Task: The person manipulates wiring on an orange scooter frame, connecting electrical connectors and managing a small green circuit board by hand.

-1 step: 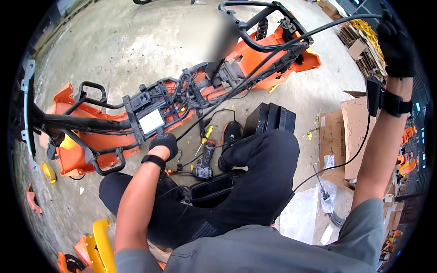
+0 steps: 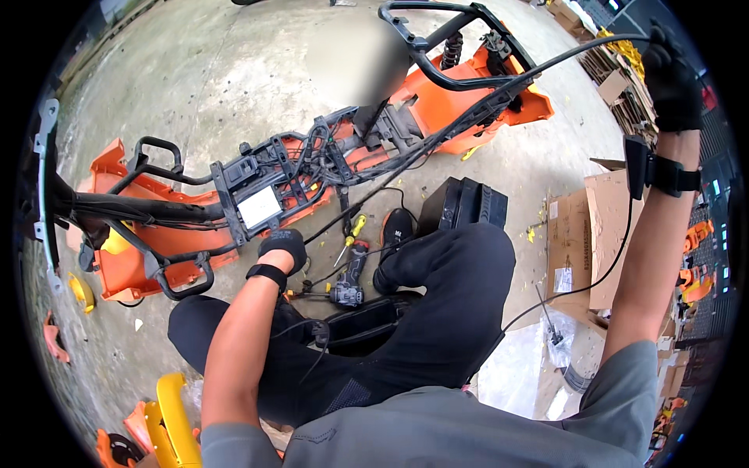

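Observation:
My left hand, in a black glove, is closed on a long black cable beside a scooter frame with orange plastic panels. The cable runs diagonally up to my right hand, also gloved and raised at the far upper right, closed round it. A white rectangular plate sits on the frame just above my left hand. Below the cable lie a screwdriver with a yellow handle and a grey power drill, near my shoe.
A black case stands before my bent knee. Cardboard boxes and stacked flattened cardboard are at the right. Yellow plastic parts lie at the lower left. A blurred patch hides part of the upper middle.
My left hand and forearm have shifted very slightly to the right. My right hand is slightly lower and further left, with the cable still in it.

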Demonstrator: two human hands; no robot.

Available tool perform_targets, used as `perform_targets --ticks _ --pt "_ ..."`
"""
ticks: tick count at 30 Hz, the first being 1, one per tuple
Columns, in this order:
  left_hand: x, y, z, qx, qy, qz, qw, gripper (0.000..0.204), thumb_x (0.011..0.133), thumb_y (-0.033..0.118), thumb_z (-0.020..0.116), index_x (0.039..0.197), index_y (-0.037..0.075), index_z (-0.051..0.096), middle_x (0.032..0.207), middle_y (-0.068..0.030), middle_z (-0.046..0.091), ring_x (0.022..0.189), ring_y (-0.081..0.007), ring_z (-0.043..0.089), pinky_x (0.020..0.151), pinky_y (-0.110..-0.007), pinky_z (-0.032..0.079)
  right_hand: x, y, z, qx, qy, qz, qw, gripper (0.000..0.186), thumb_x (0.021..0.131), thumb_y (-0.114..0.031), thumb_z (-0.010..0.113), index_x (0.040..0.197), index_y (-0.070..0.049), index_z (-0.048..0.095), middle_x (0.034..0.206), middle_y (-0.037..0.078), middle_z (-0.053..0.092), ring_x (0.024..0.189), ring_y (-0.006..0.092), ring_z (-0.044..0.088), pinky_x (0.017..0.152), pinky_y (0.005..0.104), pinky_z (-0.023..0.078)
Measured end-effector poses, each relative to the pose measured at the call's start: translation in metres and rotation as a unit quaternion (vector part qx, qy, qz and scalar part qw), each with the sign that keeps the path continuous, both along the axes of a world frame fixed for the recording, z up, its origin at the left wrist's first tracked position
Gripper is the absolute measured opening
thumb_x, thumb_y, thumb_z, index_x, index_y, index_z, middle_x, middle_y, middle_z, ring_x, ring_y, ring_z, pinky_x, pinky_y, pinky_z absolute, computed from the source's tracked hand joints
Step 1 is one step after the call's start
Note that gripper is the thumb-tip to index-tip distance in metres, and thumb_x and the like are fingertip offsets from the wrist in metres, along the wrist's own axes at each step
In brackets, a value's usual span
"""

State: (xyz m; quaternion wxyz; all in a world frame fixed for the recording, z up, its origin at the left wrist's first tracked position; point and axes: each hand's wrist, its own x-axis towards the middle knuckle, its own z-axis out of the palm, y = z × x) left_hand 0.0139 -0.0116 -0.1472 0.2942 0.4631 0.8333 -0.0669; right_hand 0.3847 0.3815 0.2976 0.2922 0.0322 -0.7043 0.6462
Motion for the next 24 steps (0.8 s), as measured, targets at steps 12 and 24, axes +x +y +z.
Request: perform_targets --ticks 12,24 --pt "0.012 0.023 0.018 0.168 -0.471 0.071 0.863 0.023 0.084 0.017 0.069 0.102 0.003 0.064 0.085 -0.0065 0.066 0.067 -0.0123 0.064 0.056 -0.028 0.05 -0.067 -0.063 -0.076 0.335 -0.13 -0.402 0.842 0.038 0.102 -0.03 0.047 0.125 -0.003 0.059 0.084 0.0 0.061 0.06 0.0029 0.043 0.053 0.0174 0.035" --pt "-0.007 -0.001 0.166 0.39 -0.508 0.044 0.767 0.026 0.082 0.016 0.069 0.105 0.005 0.064 0.095 -0.0016 0.062 0.082 -0.0092 0.058 0.07 -0.025 0.047 -0.117 -0.098 -0.184 0.412 -0.267 -0.307 0.816 0.019 0.096 -0.02 0.06 0.101 -0.002 0.065 0.069 0.001 0.058 0.065 0.009 0.055 0.06 0.0263 0.044"
